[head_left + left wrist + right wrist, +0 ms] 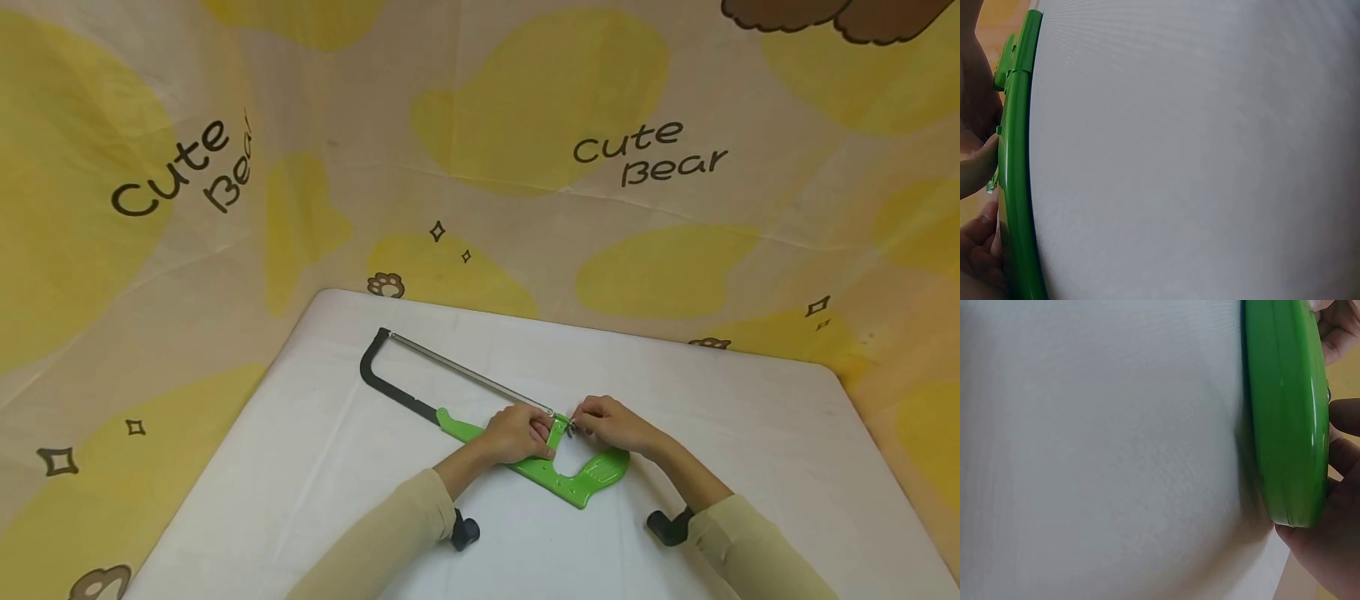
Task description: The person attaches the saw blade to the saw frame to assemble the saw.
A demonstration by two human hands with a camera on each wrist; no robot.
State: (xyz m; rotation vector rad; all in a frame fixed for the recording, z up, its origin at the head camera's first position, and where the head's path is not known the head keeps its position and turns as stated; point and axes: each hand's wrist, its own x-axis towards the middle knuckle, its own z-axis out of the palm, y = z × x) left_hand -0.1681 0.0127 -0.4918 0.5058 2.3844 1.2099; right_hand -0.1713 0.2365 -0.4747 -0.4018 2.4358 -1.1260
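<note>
Sleeves low, left hand (516, 435) grips the saw (577, 475) handle, right hand (611, 425) pinches its blade (468, 372) nut; fingertips could slip onto the teeth.

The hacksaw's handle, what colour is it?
Bright green. The hacksaw's handle shows best in the head view, where both hands meet at it; the far frame is black.

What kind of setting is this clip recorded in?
Probably a makeshift indoor recording setup, not a workshop: a white table ringed by a "Cute Bear" printed cloth backdrop, with only a green-handled hacksaw on it.
</note>
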